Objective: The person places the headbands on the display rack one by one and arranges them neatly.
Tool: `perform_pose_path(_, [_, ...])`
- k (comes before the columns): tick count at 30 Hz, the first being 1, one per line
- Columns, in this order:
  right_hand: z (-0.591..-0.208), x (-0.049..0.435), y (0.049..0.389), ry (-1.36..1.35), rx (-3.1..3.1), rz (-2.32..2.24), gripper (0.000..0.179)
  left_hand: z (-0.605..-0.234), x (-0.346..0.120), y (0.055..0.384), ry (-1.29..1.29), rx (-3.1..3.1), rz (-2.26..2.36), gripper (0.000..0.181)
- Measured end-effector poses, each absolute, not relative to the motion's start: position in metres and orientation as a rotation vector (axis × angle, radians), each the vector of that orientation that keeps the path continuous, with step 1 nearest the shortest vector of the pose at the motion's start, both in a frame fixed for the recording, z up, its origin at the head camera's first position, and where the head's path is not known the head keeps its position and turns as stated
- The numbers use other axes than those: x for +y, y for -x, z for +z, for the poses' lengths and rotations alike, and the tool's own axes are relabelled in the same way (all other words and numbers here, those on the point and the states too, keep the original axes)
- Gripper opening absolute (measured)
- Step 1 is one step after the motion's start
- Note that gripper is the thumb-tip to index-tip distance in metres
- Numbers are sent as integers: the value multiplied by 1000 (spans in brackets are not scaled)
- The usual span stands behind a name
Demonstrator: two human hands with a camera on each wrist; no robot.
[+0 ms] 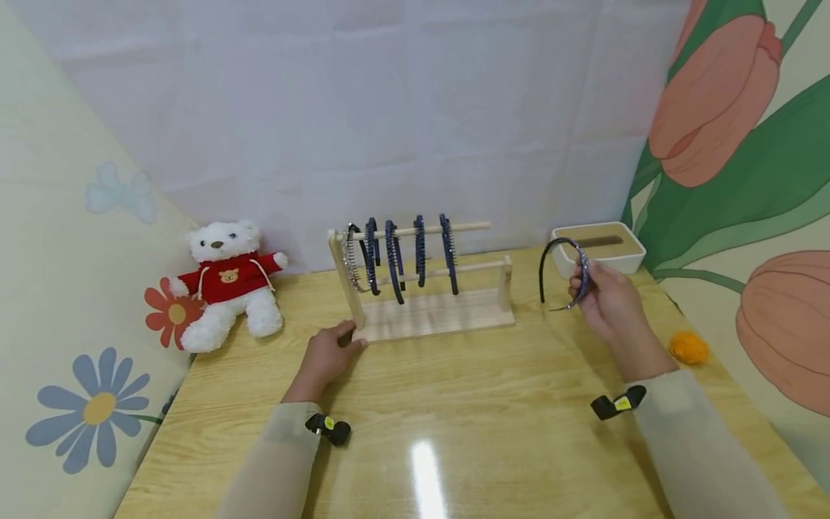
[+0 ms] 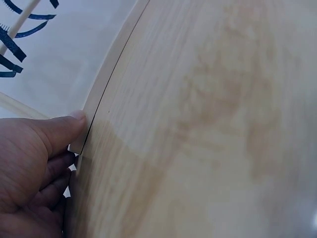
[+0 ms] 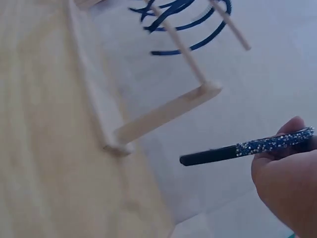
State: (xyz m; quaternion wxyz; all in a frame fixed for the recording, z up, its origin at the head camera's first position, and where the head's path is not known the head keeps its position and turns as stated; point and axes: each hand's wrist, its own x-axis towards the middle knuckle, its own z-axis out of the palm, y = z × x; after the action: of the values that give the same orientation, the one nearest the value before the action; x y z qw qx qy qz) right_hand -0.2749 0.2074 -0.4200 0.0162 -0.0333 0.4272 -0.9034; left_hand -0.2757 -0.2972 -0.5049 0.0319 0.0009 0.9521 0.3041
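Note:
A dark headband with a glittery, sparkling band is pinched between thumb and fingers of my right hand, raised to the right of a wooden headband stand. In the right wrist view, the headband's plain black end points toward the stand. My left hand grips the front left corner of the stand's base, the thumb on its edge. Several headbands hang along the stand's upper rod; the leftmost one is silvery, the others dark blue.
A white box with a brown slotted top stands at the back right. An orange fluffy ball lies near the table's right edge. On the left sits a white teddy bear in a red sweater. A pale cloth hangs behind the table.

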Motion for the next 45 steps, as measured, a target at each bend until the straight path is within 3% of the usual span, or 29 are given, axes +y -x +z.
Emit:
perform_pose_path(8, [-360, 166, 290, 283, 1299, -2940, 23, -504, -300, 277, -13, 2939, 932, 62])
perform_pose_path(13, [-346, 142, 299, 300, 1222, -2959, 24, -502, -299, 278, -10, 2936, 945, 60])
perform_pose_path(31, [-379, 113, 324, 19, 1374, -2876, 28, -502, -296, 280, -8, 2939, 926, 60])
perform_pose_path(45, [-393, 74, 320, 24, 1816, -2599, 26, -504, -298, 276, 33, 2908, 955, 62])
